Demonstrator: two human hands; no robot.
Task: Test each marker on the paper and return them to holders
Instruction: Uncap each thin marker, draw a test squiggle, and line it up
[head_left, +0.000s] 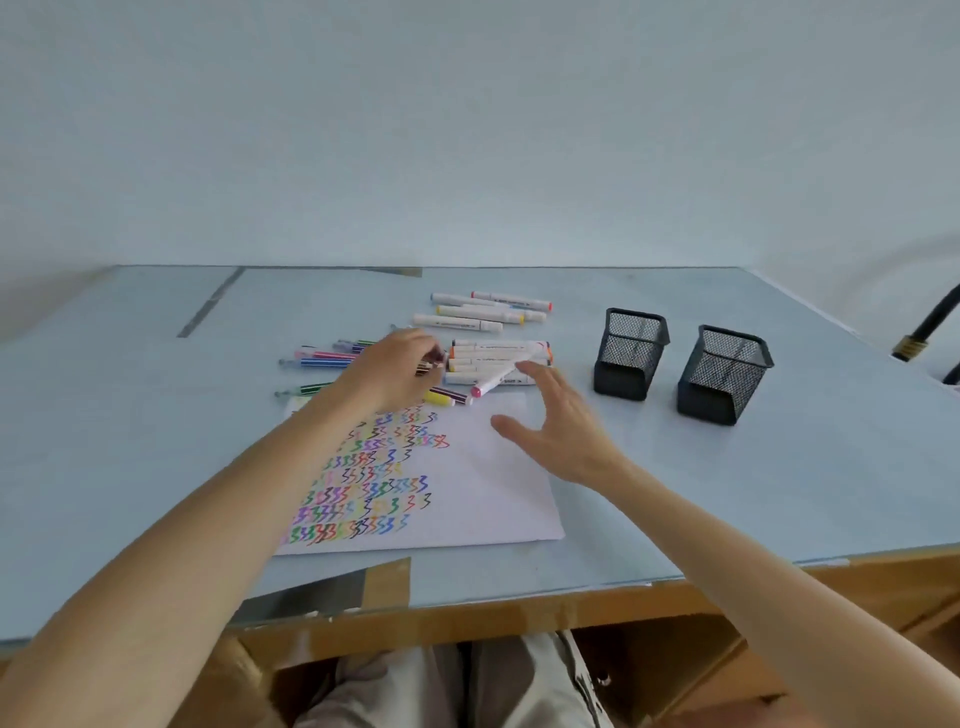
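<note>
A white paper (483, 483) lies on the table, its left half filled with coloured squiggles. Beyond it lie several thick white markers (498, 356) and thin striped pens (322, 357). My left hand (392, 366) reaches over the thin pens, and its fingertips pinch a dark striped pen (431, 368). My right hand (553, 423) hovers open over the paper's far right corner, fingers spread, next to a pink-capped white marker (493, 378). Two black mesh holders (629, 353) (723, 374) stand to the right.
More white markers (483, 309) lie further back. A yellow-capped pen (441, 397) sits at the paper's far edge. A dark cable or tube (930, 325) hangs at the far right. Tape patches (387, 579) mark the table's near edge.
</note>
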